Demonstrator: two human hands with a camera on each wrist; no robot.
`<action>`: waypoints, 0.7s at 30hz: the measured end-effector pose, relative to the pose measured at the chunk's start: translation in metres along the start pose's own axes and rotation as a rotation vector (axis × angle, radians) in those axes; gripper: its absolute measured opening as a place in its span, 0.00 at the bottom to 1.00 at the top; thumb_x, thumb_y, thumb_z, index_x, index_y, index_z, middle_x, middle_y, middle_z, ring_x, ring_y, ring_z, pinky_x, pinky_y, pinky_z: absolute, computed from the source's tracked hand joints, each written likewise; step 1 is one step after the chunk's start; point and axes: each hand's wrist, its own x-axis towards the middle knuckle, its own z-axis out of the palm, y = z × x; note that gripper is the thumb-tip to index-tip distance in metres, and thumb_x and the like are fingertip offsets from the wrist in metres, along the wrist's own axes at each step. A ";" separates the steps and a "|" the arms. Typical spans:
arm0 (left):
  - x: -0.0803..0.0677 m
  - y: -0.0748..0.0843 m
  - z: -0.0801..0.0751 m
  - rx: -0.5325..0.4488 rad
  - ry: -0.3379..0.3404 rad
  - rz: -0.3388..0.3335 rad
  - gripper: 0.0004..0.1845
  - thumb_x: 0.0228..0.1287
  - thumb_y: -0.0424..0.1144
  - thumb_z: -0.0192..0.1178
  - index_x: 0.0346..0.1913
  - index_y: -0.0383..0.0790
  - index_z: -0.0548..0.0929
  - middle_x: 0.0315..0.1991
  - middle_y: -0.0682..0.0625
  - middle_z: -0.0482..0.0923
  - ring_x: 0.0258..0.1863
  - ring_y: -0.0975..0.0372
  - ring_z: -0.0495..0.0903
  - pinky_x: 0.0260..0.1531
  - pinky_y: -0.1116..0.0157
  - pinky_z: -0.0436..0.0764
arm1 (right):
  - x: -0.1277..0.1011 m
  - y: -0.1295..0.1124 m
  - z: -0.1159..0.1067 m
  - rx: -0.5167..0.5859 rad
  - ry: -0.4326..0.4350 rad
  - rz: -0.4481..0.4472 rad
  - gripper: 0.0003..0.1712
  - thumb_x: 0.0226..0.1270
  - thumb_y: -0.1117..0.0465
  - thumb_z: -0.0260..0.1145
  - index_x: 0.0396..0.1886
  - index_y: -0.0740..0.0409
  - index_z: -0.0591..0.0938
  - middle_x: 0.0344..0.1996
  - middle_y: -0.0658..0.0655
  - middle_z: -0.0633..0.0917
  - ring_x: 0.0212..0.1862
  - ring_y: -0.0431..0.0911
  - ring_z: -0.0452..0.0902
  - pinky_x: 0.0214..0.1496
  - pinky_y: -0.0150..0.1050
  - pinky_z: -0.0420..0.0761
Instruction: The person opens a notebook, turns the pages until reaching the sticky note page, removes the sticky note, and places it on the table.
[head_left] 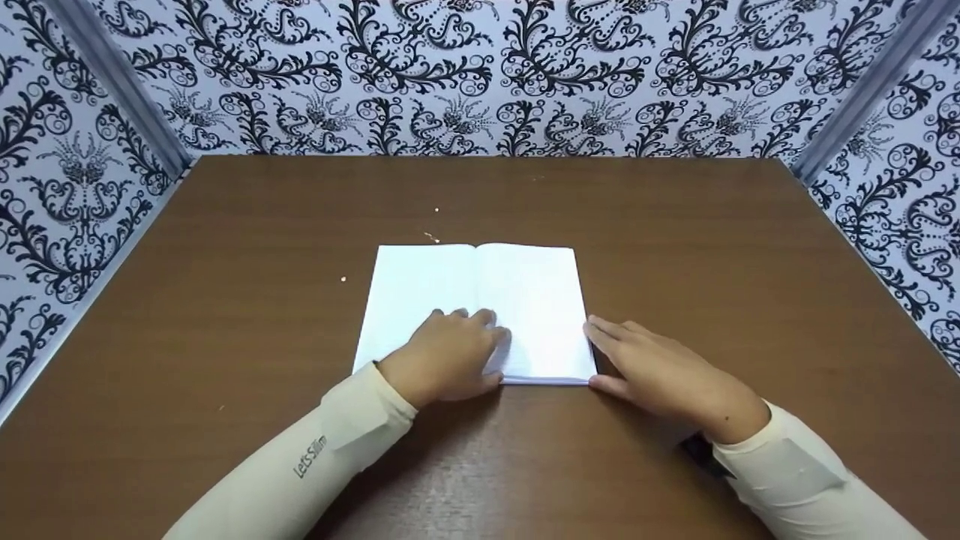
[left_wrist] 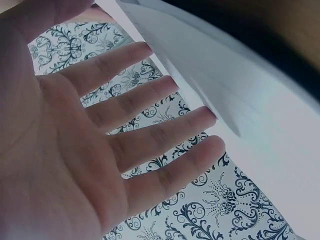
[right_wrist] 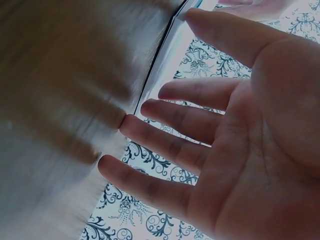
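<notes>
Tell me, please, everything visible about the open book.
The book lies open and flat on the brown table, its white, paper-looking pages facing up, with a fold down the middle. They look blank, but glare could hide faint marks. A dark edge, perhaps the cover, shows underneath. The left hand rests on the near middle; the right hand touches the right edge.

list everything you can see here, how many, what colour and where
open book: 1, white pages, mid-table
table: 1, brown, under the book
specks: a few, whitish, table left of and beyond the book
patterned walls: 3, white with black scrolls, behind and beside the table
corner strips: 2, grey, between walls
dark item: 1, black, at right wrist, mostly hidden
sleeves: 2, cream, forearms
left hand: 1, on the pages
right hand: 1, at the book's right edge
</notes>
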 end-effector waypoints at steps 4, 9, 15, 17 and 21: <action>0.001 0.000 0.002 0.016 0.105 0.042 0.14 0.60 0.49 0.66 0.44 0.44 0.86 0.37 0.49 0.86 0.31 0.54 0.86 0.40 0.48 0.83 | -0.001 0.001 -0.002 0.022 0.029 -0.021 0.40 0.71 0.51 0.65 0.73 0.71 0.64 0.72 0.70 0.68 0.70 0.65 0.69 0.67 0.60 0.70; 0.003 0.003 0.004 0.017 0.183 0.061 0.08 0.59 0.45 0.67 0.38 0.46 0.87 0.31 0.50 0.87 0.25 0.56 0.84 0.29 0.53 0.82 | -0.001 0.001 -0.001 0.014 0.039 -0.038 0.39 0.71 0.51 0.65 0.72 0.70 0.66 0.71 0.70 0.68 0.68 0.65 0.70 0.66 0.60 0.72; 0.006 0.007 0.004 0.060 0.229 0.025 0.09 0.61 0.45 0.66 0.38 0.44 0.87 0.30 0.49 0.86 0.23 0.56 0.83 0.24 0.56 0.81 | 0.000 0.000 0.000 -0.009 0.029 -0.054 0.36 0.72 0.52 0.64 0.72 0.66 0.68 0.72 0.65 0.69 0.68 0.62 0.71 0.64 0.59 0.74; 0.007 0.008 0.003 0.068 0.248 0.013 0.08 0.62 0.44 0.65 0.38 0.44 0.87 0.29 0.49 0.86 0.22 0.56 0.83 0.23 0.56 0.80 | 0.000 -0.001 0.000 -0.016 0.026 -0.056 0.35 0.72 0.52 0.63 0.72 0.64 0.69 0.72 0.63 0.70 0.68 0.61 0.71 0.62 0.59 0.75; 0.010 0.009 0.003 0.044 0.304 -0.021 0.06 0.63 0.42 0.64 0.35 0.43 0.87 0.27 0.49 0.87 0.22 0.57 0.84 0.23 0.56 0.80 | 0.000 -0.001 0.000 -0.017 0.024 -0.058 0.32 0.72 0.52 0.63 0.72 0.58 0.71 0.72 0.59 0.71 0.67 0.59 0.72 0.58 0.60 0.77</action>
